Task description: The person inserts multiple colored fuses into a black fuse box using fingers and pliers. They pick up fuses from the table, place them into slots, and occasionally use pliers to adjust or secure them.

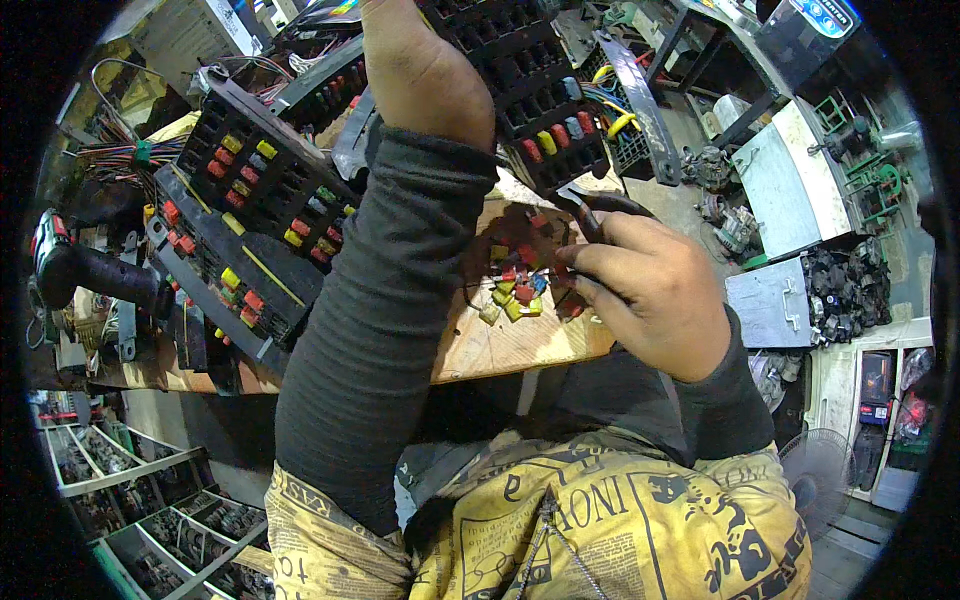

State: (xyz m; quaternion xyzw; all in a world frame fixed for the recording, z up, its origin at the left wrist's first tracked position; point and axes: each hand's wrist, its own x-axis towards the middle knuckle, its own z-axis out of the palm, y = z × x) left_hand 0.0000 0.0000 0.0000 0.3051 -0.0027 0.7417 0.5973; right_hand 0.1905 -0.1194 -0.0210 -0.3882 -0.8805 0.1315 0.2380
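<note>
1. The wooden bench [500, 360] runs across in front of you, its near edge passing just ahead of your body.
2. On the bench's left part, toward that near edge, you have a black fuse panel [285, 185], tilted, with red and yellow fuses seated in some of its slots.
3. Farther from the near edge, ahead of you, stands a second black panel [520, 95]; red, yellow and blue pieces sit in its lower rows.
4. Your right hand [655, 275] is closed, thumb and fingers gripping a dark tool just above the bench, near the second panel's lower edge.
5. Your left hand [425, 70] reaches forward along the second panel's left side. Its fingers run past the top of the view, so I cannot tell how far open they are or what they touch.
6. A power drill [100, 275] lies by the bench's left end.
7. The dark tool [578, 210] looks like pliers; its tip points toward the second panel.
8. Loose fuses [524, 293], mostly red and yellow, lie heaped near the bench's near edge, just left of your right hand.
</note>
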